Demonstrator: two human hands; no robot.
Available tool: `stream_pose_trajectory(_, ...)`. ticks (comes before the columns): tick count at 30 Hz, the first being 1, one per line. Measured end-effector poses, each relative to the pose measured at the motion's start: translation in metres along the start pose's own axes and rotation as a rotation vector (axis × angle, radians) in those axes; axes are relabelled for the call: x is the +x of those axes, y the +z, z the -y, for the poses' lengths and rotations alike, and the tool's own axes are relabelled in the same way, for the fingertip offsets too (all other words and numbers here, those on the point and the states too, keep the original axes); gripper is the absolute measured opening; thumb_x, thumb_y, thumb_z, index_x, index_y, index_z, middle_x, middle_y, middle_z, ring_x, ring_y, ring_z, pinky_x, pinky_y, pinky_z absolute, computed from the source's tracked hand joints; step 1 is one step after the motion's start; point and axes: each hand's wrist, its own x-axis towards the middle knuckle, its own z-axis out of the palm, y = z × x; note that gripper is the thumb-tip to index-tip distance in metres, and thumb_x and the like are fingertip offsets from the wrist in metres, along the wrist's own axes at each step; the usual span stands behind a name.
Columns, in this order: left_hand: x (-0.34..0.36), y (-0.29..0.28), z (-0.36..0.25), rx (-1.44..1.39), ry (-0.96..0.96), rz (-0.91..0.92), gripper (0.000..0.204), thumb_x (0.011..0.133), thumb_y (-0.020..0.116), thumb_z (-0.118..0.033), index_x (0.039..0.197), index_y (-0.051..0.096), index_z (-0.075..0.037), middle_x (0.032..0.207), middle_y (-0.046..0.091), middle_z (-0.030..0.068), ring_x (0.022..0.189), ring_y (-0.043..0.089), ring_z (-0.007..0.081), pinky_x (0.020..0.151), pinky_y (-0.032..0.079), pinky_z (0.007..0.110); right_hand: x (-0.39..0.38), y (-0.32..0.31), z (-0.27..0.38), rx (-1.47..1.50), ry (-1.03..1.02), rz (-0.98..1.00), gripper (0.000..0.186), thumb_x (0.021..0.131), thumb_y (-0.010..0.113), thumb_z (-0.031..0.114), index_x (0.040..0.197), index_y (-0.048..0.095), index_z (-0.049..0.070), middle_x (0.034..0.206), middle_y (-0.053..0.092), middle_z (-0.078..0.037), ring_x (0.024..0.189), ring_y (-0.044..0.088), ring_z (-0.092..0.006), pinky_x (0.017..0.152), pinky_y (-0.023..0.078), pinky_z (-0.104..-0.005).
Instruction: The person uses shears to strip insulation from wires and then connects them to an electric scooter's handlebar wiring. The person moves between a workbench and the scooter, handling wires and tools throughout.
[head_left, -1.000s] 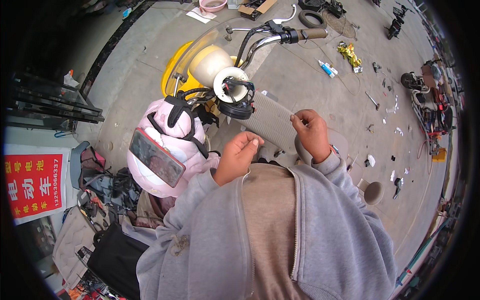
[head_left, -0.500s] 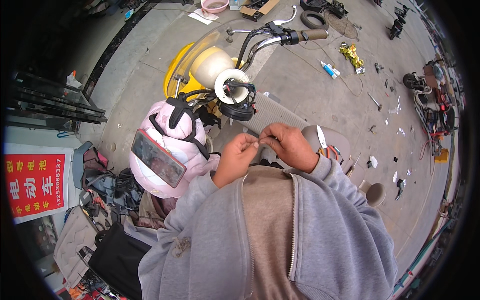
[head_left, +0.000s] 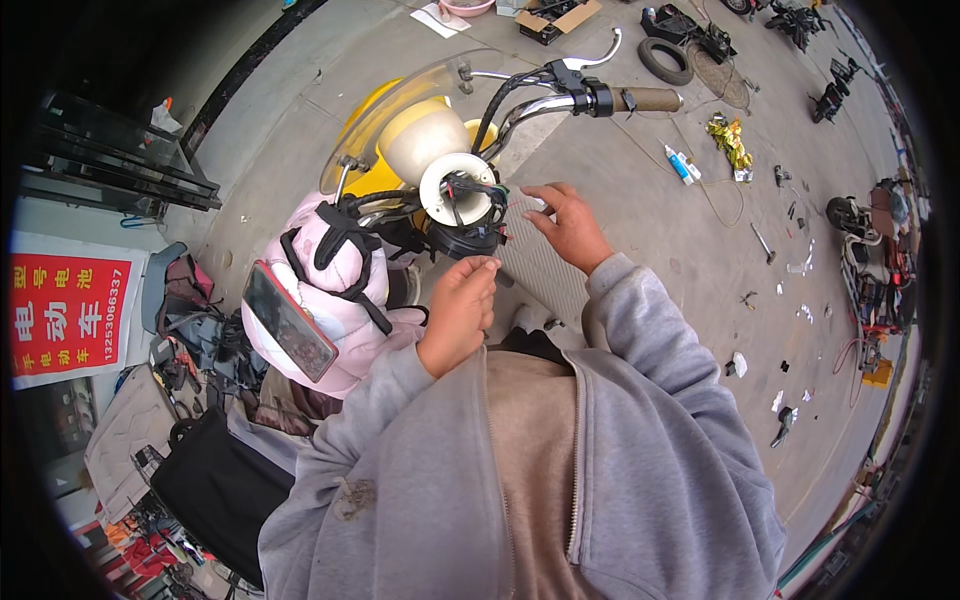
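In front of me is an electric scooter with an open round white housing [head_left: 432, 190] full of loose wires [head_left: 462, 198]. A dark round part [head_left: 465, 240] hangs under it. My right hand [head_left: 568, 228] reaches toward these wires from the right, thumb and forefinger apart, nothing visibly held. My left hand [head_left: 459, 315] is nearer my body, fingers pinched together; whatever they hold, if anything, is too small to make out. Left of it, a phone [head_left: 290, 322] with a red edge rests on a pink padded cover [head_left: 345, 260] with black straps.
The handlebar's brown grip [head_left: 647, 99] points right, behind a clear windshield [head_left: 405, 105]. The ribbed footboard [head_left: 545, 250] lies below. A tyre [head_left: 665, 61], a blue-white tube [head_left: 683, 165], a hammer-like tool [head_left: 763, 243] and scraps lie on the ground. A black bag [head_left: 222, 490] is at left.
My hands, together before, have parted: the right moved forward toward the wires, the left slightly back and left. The view has shifted, and the orange-handled tool at right is out of sight.
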Motion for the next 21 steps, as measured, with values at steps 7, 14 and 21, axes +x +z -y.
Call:
stream_pose_trajectory(7,0.036,0.017,0.022,-0.102,-0.061,-0.133,0.009,0.094,0.057,-0.02,0.097,0.055,-0.012,0.065,0.041,-0.0074,0.046,0.027,0.0008,0.041,0.02,0.019,0.026,0.021,-0.027,-0.116,0.159,0.184,0.02,0.081,0.067,0.018,0.088,0.065,-0.001,0.085,0.064,-0.021,0.08,0.062,-0.0353,0.068,0.049,-0.0388)
stream_pose_trajectory(14,0.083,0.026,0.044,-0.34,-0.06,-0.232,0.008,0.091,0.06,-0.019,0.09,0.055,-0.013,0.064,0.039,-0.0078,0.046,0.026,0.0018,0.041,0.019,0.021,0.005,0.022,-0.026,0.039,0.145,0.039,0.01,0.081,0.066,0.007,0.087,0.065,0.0,0.084,0.064,-0.017,0.075,0.063,-0.032,0.062,0.049,-0.0378)
stream_pose_trajectory(21,0.107,0.033,0.051,-0.468,0.005,-0.242,0.006,0.091,0.061,-0.015,0.088,0.055,-0.013,0.061,0.037,-0.0083,0.045,0.025,0.0016,0.04,0.019,0.021,-0.001,0.023,-0.026,0.017,0.159,0.022,0.007,0.079,0.066,0.001,0.085,0.063,0.002,0.08,0.062,-0.012,0.07,0.061,-0.0266,0.059,0.048,-0.0324)
